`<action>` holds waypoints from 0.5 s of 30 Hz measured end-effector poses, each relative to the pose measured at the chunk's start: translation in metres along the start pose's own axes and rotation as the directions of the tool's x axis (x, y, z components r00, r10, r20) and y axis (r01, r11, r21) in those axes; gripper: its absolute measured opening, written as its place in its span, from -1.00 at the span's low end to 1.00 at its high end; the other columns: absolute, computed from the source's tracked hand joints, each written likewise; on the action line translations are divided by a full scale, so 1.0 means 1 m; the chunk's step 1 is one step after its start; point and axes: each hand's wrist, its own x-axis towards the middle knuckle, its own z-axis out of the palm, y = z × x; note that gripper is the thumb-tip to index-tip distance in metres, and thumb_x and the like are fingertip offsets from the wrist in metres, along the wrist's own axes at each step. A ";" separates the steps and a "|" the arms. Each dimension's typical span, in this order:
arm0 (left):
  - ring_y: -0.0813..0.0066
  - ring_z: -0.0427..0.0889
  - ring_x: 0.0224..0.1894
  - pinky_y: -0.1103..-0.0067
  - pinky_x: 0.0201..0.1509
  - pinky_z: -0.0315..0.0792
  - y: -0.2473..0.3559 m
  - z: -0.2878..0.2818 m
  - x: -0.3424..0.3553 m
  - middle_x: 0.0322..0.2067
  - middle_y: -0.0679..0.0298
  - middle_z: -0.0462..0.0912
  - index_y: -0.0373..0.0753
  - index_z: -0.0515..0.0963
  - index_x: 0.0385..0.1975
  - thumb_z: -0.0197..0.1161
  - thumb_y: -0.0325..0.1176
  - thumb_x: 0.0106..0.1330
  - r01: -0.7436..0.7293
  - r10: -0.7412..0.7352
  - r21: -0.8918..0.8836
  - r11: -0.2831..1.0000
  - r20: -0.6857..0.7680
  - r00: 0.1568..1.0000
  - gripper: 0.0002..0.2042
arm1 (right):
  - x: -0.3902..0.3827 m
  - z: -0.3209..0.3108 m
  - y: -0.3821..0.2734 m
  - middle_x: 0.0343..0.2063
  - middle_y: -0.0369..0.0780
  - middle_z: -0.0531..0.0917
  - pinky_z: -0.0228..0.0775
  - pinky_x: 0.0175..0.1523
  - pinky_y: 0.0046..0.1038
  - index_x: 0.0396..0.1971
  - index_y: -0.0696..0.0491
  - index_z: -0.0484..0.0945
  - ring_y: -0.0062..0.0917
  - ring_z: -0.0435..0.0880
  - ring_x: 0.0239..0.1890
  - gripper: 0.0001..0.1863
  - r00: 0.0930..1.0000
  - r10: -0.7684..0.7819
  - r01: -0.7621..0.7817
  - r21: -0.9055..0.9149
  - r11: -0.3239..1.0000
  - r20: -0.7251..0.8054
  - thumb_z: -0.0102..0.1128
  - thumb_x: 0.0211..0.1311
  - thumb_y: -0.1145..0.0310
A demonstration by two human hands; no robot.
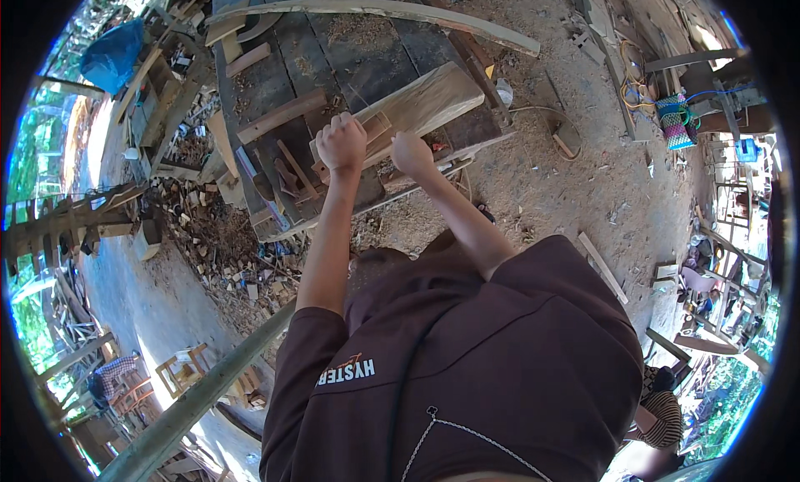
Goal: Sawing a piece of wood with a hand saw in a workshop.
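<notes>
A thick pale timber piece (pixel 442 99) lies slantwise across the dark plank workbench (pixel 300 53). Over its near left end my left hand (pixel 340 143) is closed in a fist. My right hand (pixel 412 154), also closed, is at the timber's near edge, a short way to the right. Between the two fists shows a small reddish-brown wooden block (pixel 377 127), resting against the timber; both hands appear to grip it at its sides. My fingers hide its ends, so its exact kind cannot be made out.
A long curved wooden strip (pixel 375 9) spans the bench's far side. Short wood offcuts (pixel 283 115) and shavings lie left of my hands. Scrap wood (pixel 221 249) covers the ground at left. A pole (pixel 200 390) slants close by on my left.
</notes>
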 end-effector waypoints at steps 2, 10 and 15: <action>0.31 0.58 -0.58 0.42 -0.44 0.43 0.005 0.005 0.003 -0.66 0.28 0.53 -0.12 0.43 -0.70 0.14 -0.34 0.09 -0.004 0.004 -0.007 1.000 -0.002 1.000 -0.85 | -0.026 0.007 0.028 -0.51 0.13 0.59 0.44 -0.21 -0.07 -0.37 0.22 0.48 0.01 0.61 -0.32 -0.69 0.998 -0.037 0.040 0.066 0.997 -0.051 -0.13 0.31 0.26; 0.33 0.59 -0.57 0.43 -0.42 0.44 -0.011 -0.006 -0.005 -0.66 0.27 0.52 -0.12 0.44 -0.69 0.14 -0.35 0.09 0.006 -0.006 -0.025 1.000 -0.007 1.000 -0.85 | -0.077 -0.031 -0.002 -0.43 0.13 0.60 0.43 -0.19 -0.03 -0.37 0.20 0.48 0.01 0.61 -0.32 -0.74 0.997 0.072 -0.074 0.047 0.996 0.033 -0.10 0.27 0.32; 0.32 0.58 -0.57 0.42 -0.42 0.43 0.001 -0.001 -0.002 -0.66 0.28 0.53 -0.12 0.44 -0.68 0.14 -0.35 0.08 -0.025 0.025 -0.034 0.999 0.002 1.000 -0.86 | -0.017 -0.001 0.001 -0.47 0.12 0.60 0.44 -0.23 -0.06 -0.35 0.23 0.47 0.01 0.61 -0.34 -0.71 0.999 0.032 -0.031 0.051 0.998 -0.011 -0.12 0.29 0.29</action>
